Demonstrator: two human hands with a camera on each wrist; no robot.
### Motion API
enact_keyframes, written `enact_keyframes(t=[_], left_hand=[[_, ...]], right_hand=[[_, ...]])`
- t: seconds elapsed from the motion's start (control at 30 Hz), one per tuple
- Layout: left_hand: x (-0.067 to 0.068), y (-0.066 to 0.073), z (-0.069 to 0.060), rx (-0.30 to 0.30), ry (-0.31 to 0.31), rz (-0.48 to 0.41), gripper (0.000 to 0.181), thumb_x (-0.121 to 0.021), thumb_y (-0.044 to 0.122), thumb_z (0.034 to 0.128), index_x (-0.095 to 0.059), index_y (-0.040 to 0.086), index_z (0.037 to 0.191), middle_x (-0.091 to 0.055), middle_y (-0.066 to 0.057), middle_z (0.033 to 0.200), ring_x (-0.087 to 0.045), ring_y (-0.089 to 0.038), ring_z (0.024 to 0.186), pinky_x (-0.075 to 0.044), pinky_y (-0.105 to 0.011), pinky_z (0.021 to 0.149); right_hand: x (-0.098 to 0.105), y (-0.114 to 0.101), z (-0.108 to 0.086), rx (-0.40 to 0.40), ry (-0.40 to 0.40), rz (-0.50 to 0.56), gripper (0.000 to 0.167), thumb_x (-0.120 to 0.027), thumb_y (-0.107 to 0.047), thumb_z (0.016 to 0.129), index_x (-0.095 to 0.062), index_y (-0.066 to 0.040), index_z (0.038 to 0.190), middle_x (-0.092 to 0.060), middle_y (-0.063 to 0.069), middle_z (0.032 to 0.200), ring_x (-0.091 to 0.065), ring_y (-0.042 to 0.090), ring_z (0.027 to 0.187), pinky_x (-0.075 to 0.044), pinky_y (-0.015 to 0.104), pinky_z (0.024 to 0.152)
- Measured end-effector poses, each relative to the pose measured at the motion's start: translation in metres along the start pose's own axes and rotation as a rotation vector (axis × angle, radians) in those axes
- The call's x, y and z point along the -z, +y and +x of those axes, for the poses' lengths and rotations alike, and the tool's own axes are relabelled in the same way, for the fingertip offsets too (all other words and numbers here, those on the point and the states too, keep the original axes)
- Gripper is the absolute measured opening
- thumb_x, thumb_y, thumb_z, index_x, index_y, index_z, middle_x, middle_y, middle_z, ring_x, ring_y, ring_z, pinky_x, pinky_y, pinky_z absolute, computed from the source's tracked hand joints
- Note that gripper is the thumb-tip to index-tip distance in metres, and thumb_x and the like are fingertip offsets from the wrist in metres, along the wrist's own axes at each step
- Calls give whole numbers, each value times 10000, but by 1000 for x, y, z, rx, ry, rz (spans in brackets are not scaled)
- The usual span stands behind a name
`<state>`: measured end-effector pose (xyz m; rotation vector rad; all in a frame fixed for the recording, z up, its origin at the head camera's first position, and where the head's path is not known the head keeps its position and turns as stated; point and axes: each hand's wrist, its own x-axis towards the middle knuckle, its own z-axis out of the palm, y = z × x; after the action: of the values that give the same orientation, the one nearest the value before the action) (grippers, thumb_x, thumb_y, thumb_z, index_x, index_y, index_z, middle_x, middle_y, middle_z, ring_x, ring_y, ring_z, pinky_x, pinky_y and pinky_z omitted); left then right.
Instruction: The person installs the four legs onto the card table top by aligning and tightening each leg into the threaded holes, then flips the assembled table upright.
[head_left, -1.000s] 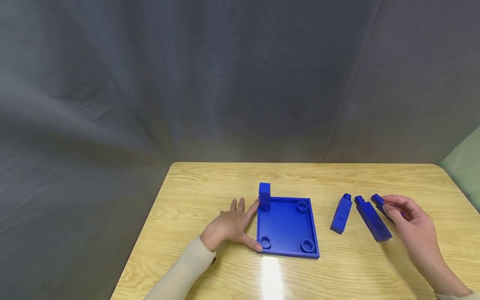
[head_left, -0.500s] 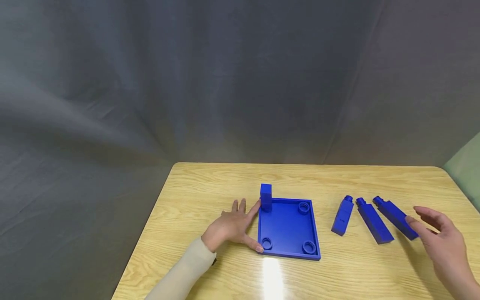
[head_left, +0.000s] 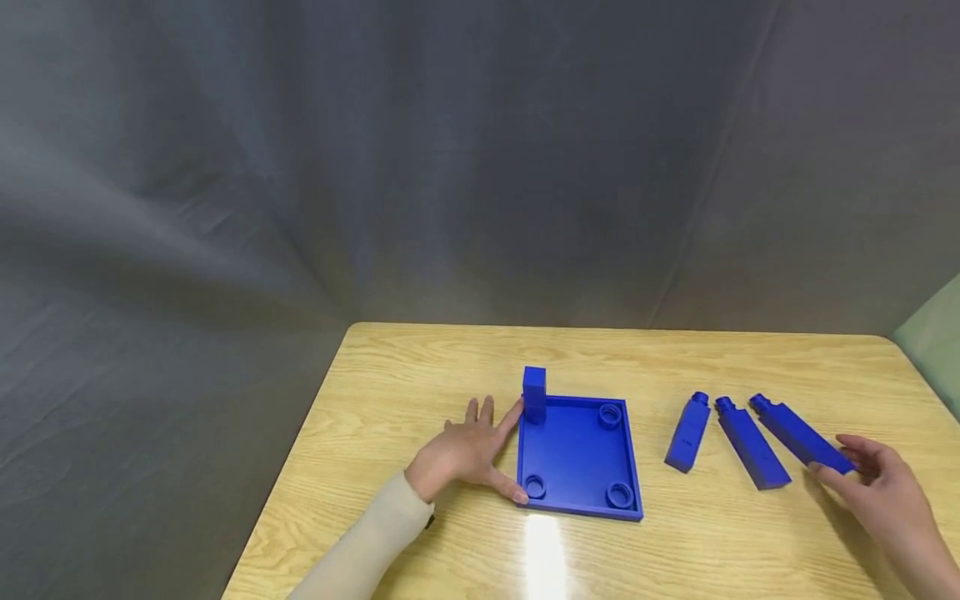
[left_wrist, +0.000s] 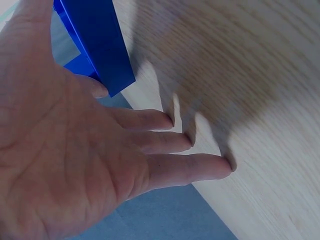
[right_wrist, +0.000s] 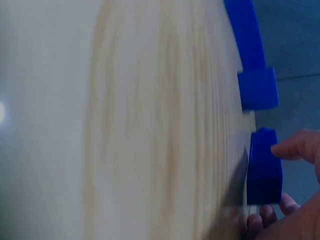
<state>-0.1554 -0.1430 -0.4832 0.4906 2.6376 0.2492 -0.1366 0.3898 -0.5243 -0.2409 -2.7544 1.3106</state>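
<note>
A square blue tray-like tabletop [head_left: 577, 454] lies rim up, with round threaded sockets in three corners. At its far left corner a blue square leg [head_left: 535, 392] stands upright. My left hand [head_left: 468, 450] is spread along the tabletop's left side, thumb and index finger touching the rim. Three loose blue legs with threaded ends lie to the right: a left leg [head_left: 687, 435], a middle leg [head_left: 752, 446] and a right leg [head_left: 798, 433]. My right hand [head_left: 881, 483] holds the right leg's near end between thumb and fingers; in the right wrist view, that leg [right_wrist: 265, 167] shows between the fingers.
The wood-grain table [head_left: 420, 358] has rounded far corners, and a dark grey curtain [head_left: 480, 167] hangs behind it and on the left. A bright light reflection [head_left: 545, 554] lies before the tabletop.
From over the right leg's threaded part, my right hand has moved right and nearer to the leg's square end, fingers lifting off and then closing round it. My left hand stays put.
</note>
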Motion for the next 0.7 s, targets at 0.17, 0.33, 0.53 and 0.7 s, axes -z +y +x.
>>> enact_keyframes(t=[0.17, 0.33, 0.53, 0.7], left_hand=[[0, 0, -1, -4, -1, -4, 1450, -823, 839, 737, 50, 317, 1771, -62, -289, 1780, -92, -528, 1619, -296, -804, 1154], [-1, -1, -2, -5, 2, -3, 1452, -823, 840, 735, 53, 321, 1770, -56, -289, 1780, -90, -529, 1618, -296, -809, 1149], [1, -1, -2, -6, 1, -5, 1449, -823, 839, 736, 54, 326, 1769, -55, -285, 1783, -86, -524, 1621, -301, -807, 1149], [1, 0, -3, 0, -4, -2, 1446, -824, 834, 741, 54, 322, 1770, -53, -285, 1783, -84, -521, 1622, -303, -801, 1153]], right_hand=[[6, 4, 3, 60, -39, -81, 552, -744, -118, 1053, -474, 252, 1361, -665, 287, 988, -478, -66, 733, -417, 177, 606], [9, 8, 4, 39, -71, -156, 548, -754, -226, 1062, -552, 218, 1311, -666, 36, 878, -487, 38, 716, -370, 251, 610], [10, 9, 5, -71, -7, -124, 564, -743, -322, 1071, -589, 179, 1280, -685, -12, 880, -482, -27, 735, -391, 221, 622], [13, 7, 3, -98, 78, 173, 174, -775, -215, 1052, -707, -358, 983, -605, -283, 813, -536, -68, 703, -451, 156, 581]])
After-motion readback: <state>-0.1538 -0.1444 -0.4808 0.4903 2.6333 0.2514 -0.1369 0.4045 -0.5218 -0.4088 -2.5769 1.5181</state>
